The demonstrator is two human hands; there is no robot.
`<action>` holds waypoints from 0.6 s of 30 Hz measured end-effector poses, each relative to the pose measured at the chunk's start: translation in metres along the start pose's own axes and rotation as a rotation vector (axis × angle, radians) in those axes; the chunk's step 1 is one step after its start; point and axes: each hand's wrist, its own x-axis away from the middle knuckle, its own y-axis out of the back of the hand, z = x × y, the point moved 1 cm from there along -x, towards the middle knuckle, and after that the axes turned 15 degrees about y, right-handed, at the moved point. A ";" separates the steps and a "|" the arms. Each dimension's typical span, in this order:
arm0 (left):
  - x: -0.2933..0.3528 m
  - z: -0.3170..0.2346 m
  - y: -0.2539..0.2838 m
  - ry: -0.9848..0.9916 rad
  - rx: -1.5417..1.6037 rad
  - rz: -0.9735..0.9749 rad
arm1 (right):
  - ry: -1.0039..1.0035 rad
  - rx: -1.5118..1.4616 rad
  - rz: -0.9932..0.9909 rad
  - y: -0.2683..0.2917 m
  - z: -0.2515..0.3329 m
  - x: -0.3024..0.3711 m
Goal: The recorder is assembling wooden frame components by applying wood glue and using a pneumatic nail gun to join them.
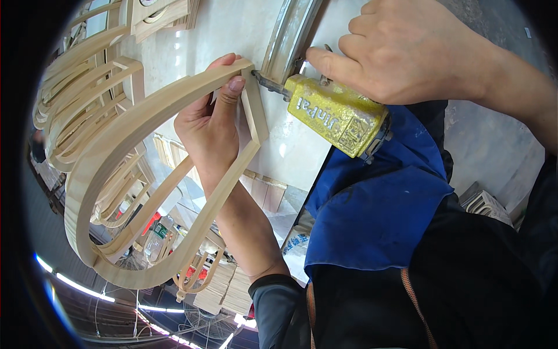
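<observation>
My left hand (212,119) grips a curved pale wooden frame (81,192) near its angled end, thumb on one side and fingers behind. The frame is a long loop, held tilted up off the table, with short straight pieces closing the end by my hand. My right hand (401,52) is wrapped round a yellow nail gun (337,116) with a silver metal magazine (288,43). Its dark nose sits against or very close to the frame's corner, just beside my left fingertips; I cannot tell whether they touch. My right fingers hide part of the gun's handle.
Several similar curved wooden frames (64,113) are stacked at the left. More wooden pieces (168,17) lie at the top of the pale worktable (226,35). A clear bottle (157,241) stands beyond the held frame. A blue apron (372,215) covers my lap.
</observation>
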 end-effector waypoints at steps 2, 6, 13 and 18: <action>0.000 0.001 0.001 -0.003 -0.005 -0.002 | -0.021 -0.001 -0.026 -0.001 0.001 0.000; 0.000 0.000 0.000 -0.002 0.008 0.007 | -0.024 -0.007 -0.039 -0.007 0.001 -0.001; 0.000 0.003 0.002 -0.002 0.009 0.004 | -0.062 0.020 -0.095 -0.019 0.004 0.000; -0.001 0.001 0.001 0.016 -0.003 0.013 | -0.074 0.016 -0.124 -0.016 0.004 0.003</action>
